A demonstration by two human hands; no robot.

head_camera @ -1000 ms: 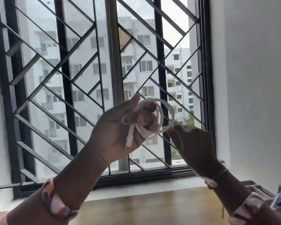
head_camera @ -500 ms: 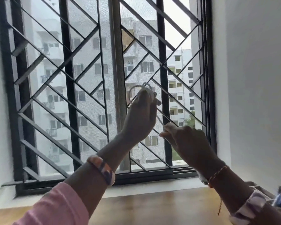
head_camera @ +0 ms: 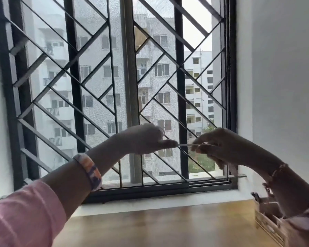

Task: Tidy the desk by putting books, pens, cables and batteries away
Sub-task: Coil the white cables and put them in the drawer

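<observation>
Both my hands are raised in front of the window, above the wooden desk (head_camera: 159,227). My left hand (head_camera: 144,139) is closed around the coiled white cable, most of which is hidden inside the fist. A short straight stretch of the white cable (head_camera: 185,145) runs from its fingertips to my right hand (head_camera: 219,148), which pinches the other end. The hands are blurred by motion and backlit, so the coil itself is hard to make out.
A window with a black diagonal grille (head_camera: 114,86) fills the view behind the hands. A white wall (head_camera: 284,86) stands on the right. At the desk's right edge sits a small organiser tray (head_camera: 268,216), partly hidden by my right forearm.
Both hands dropped lower. The visible cable loop is now gathered into my left fist, and a short length is pulled taut between the two hands.
</observation>
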